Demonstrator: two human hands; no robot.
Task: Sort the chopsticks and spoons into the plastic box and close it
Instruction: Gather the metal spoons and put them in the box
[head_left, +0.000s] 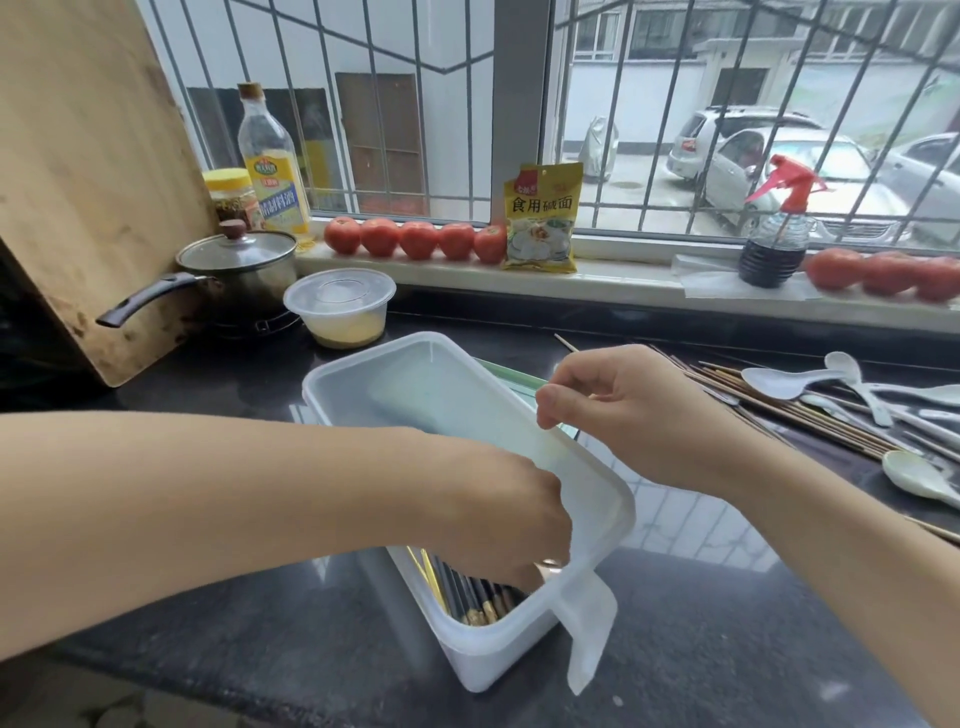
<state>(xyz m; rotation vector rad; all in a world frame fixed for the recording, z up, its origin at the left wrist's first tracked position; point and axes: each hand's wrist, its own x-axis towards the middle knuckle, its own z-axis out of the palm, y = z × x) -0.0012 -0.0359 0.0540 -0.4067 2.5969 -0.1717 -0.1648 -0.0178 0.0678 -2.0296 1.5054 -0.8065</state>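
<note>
A translucent white plastic box (483, 660) stands on the dark counter, its hinged lid (415, 395) raised. My right hand (634, 410) pinches the lid's upper edge and holds it up. My left hand (498, 514) reaches down into the box, fingers hidden among dark chopsticks (483, 603) lying inside. To the right on the counter lies a loose pile of brown chopsticks (795, 410) with several white spoons (789, 382) on and beside them.
A covered pot (239, 270) and a lidded plastic tub (340, 306) sit behind the box. A wooden cutting board (83, 171) leans at left. Tomatoes (415, 239), an oil bottle (270, 161), a yellow packet (540, 218) and a spray bottle (774, 234) line the windowsill.
</note>
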